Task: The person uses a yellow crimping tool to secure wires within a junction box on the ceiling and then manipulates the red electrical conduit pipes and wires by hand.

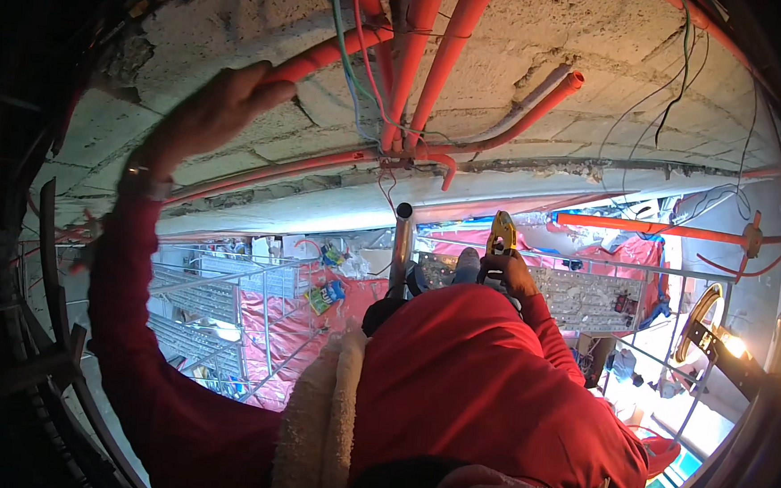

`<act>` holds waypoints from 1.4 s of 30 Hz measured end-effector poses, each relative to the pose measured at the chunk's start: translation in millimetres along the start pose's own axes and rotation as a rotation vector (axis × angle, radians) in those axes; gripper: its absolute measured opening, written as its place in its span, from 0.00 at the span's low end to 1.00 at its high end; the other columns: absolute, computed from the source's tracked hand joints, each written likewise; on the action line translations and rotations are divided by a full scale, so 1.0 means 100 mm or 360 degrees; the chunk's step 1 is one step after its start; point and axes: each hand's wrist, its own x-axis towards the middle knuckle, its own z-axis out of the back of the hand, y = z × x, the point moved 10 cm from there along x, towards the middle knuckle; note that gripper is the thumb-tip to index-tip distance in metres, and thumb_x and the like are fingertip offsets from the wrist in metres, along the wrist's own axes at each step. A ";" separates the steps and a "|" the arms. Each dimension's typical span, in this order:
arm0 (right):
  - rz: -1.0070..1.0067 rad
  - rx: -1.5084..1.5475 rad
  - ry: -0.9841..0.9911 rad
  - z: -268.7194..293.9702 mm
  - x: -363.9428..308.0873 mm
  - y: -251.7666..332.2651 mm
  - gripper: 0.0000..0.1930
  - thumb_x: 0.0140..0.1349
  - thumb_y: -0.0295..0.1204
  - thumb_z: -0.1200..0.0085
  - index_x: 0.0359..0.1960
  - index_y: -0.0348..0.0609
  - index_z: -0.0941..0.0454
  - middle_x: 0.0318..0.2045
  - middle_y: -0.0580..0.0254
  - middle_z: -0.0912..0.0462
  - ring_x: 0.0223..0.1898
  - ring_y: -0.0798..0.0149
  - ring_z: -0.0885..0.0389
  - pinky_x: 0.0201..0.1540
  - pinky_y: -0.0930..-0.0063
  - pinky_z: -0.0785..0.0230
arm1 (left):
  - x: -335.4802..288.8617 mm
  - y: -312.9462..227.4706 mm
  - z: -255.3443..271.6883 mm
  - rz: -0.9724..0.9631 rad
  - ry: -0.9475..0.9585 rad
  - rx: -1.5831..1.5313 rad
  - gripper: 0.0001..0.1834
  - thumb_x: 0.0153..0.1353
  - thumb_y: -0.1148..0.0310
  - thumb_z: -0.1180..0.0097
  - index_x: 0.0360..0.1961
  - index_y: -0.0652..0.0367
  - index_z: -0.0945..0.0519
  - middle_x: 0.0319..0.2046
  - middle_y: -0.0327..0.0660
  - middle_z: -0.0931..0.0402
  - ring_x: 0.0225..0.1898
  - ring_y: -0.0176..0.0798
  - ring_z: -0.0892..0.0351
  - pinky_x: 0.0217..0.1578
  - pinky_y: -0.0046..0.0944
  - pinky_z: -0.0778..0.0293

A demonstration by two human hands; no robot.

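My left hand (218,113) is raised to the rough masonry at the upper left. Its fingers close round the lower end of an orange conduit pipe (326,54), which slants up to the right into a cluster of similar pipes. Down by my body, my right hand (511,271) grips a yellow pliers-like hand tool (502,231), its head pointing up and away from the pipes. The tool's exact kind is unclear, and its handles are mostly hidden in the hand. Green and red wires (358,72) hang beside the held pipe.
Another orange pipe (542,103) ends open to the right of the cluster. An upright metal scaffold tube (402,249) stands in front of me. Far below are metal planks (575,298), red sheeting (269,335) and scaffold rails. A lit lamp (731,345) shines at the right.
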 end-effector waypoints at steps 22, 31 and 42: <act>-0.0045 -0.0114 -0.0123 0.27 -0.05 -0.17 0.17 0.65 0.32 0.41 0.50 0.34 0.16 0.42 0.58 0.14 0.45 0.61 0.12 0.49 0.65 0.20 | -0.66 0.22 -3.81 0.0083 -0.0070 0.0164 0.20 0.68 0.49 0.40 0.37 0.57 0.25 0.25 0.46 0.20 0.28 0.54 0.18 0.26 0.55 0.27; 0.0014 -0.0165 0.0087 0.45 0.20 -0.52 0.24 0.66 0.31 0.42 0.63 0.38 0.28 0.46 0.53 0.14 0.48 0.57 0.13 0.51 0.60 0.19 | -1.32 -0.24 -3.06 0.0014 -0.0773 0.0706 0.26 0.62 0.41 0.37 0.41 0.54 0.22 0.36 0.43 0.22 0.35 0.45 0.22 0.34 0.47 0.28; -0.0163 -0.0112 0.0060 0.15 0.34 -0.40 0.17 0.61 0.36 0.37 0.47 0.39 0.20 0.39 0.59 0.12 0.38 0.61 0.12 0.44 0.64 0.23 | -1.51 -0.46 -1.86 0.0200 -0.0955 0.0605 0.24 0.57 0.44 0.34 0.31 0.53 0.28 0.22 0.38 0.31 0.26 0.44 0.27 0.29 0.46 0.33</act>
